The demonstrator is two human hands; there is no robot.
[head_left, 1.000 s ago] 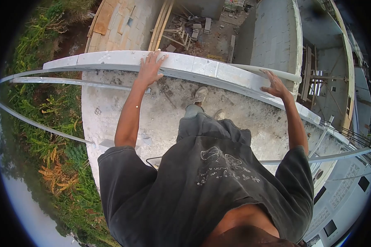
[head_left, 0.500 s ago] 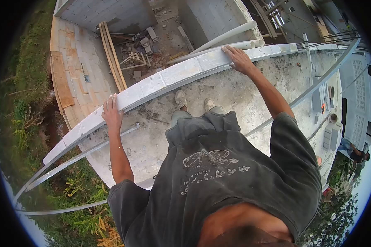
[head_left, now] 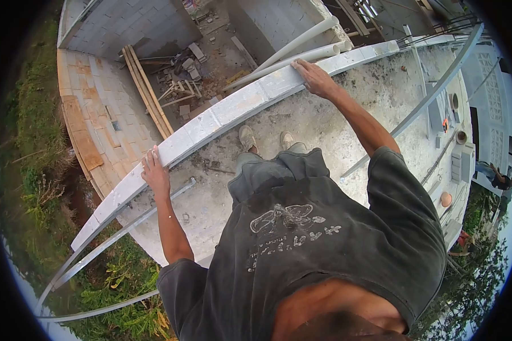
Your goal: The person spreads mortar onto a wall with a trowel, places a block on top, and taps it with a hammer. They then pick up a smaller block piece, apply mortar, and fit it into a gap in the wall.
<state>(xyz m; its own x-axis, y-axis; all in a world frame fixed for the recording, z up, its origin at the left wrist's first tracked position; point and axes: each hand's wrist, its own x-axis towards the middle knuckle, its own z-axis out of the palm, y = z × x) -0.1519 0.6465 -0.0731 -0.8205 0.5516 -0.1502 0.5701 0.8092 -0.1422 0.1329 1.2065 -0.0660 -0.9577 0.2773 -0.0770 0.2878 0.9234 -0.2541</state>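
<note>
A low wall of pale, whitish blocks [head_left: 202, 122] curves across the view in front of me, with joints showing between its blocks. My left hand [head_left: 155, 169] lies on the top of its left stretch, fingers stretched out over the surface. On the right, my right hand [head_left: 314, 78] rests on the same wall top, its fingers reaching over toward the far edge. Neither hand holds anything that I can see. Just beyond my right hand lie white pipes [head_left: 301, 62].
I stand on a rough concrete slab [head_left: 267, 122]. Beyond the wall is a lower room with rubble [head_left: 193, 68] and leaning bamboo poles [head_left: 145, 91]. Metal bars [head_left: 432, 96] cross at right and left. Greenery [head_left: 116, 278] lies below the slab edge. Another person [head_left: 498, 179] is at far right.
The whole view has tilted and shifted slightly, so the wall's left end sits lower and farther right. Both hands stay on the wall top.
</note>
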